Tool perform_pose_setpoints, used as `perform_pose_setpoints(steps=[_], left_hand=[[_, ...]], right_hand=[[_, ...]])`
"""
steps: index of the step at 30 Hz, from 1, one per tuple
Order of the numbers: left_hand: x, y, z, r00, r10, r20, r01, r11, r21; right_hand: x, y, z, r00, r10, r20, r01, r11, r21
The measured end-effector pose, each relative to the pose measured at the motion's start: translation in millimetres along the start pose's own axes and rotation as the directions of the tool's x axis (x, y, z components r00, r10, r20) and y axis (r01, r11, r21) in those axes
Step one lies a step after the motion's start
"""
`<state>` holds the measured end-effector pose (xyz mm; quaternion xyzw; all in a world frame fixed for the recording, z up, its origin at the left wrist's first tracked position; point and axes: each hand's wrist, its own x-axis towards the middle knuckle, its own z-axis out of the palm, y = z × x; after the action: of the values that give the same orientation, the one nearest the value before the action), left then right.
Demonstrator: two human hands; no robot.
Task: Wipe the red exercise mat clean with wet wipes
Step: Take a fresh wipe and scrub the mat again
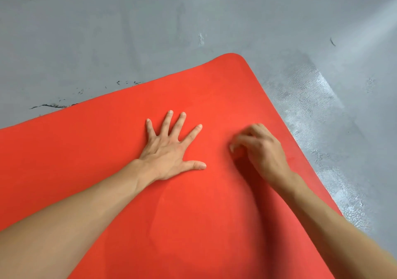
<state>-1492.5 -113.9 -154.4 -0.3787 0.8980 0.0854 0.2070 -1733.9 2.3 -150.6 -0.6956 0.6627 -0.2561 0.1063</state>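
Looking down, your left hand point(169, 149) lies flat on the red mat point(214, 214), fingers spread wide. Your right hand point(257, 147) is blurry, fingers curled, maybe pinching something; I cannot tell. Gray floor point(150, 31) lies around the mat.

Red exercise mat point(193, 214) flat on floor, rounded corner, possibly damp streaks

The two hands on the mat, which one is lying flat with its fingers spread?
The left hand: palm down on the red mat, fingers splayed. The right hand is curled and blurred.
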Motion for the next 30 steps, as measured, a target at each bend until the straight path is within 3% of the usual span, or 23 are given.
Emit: perform_pose_setpoints(steps=[3,6,10,17,26,30], left_hand=[[-1,0,7,0.999,0.012,-0.043,-0.010,0.999,0.031],[-1,0,11,0.997,0.003,-0.075,0.002,0.998,0.066],[-2,2,12,0.995,-0.001,-0.097,0.008,0.997,0.071],[-1,3,12,0.996,-0.002,-0.086,0.007,0.998,0.062],[3,1,-12,0.997,0.011,0.070,-0.012,1.000,0.009],[4,-6,-23,0.992,0.056,0.117,-0.055,0.998,-0.012]], right_hand=[[82,8,24,0.995,0.083,-0.046,-0.085,0.995,-0.060],[108,7,33,0.990,0.132,-0.048,-0.135,0.989,-0.067],[45,17,17,0.992,0.114,-0.058,-0.117,0.992,-0.051],[-86,18,-22,0.946,0.258,-0.194,-0.279,0.956,-0.088],[129,33,29,0.962,0.236,-0.136,-0.250,0.964,-0.092],[142,27,36,0.954,0.246,-0.173,-0.258,0.965,-0.049]])
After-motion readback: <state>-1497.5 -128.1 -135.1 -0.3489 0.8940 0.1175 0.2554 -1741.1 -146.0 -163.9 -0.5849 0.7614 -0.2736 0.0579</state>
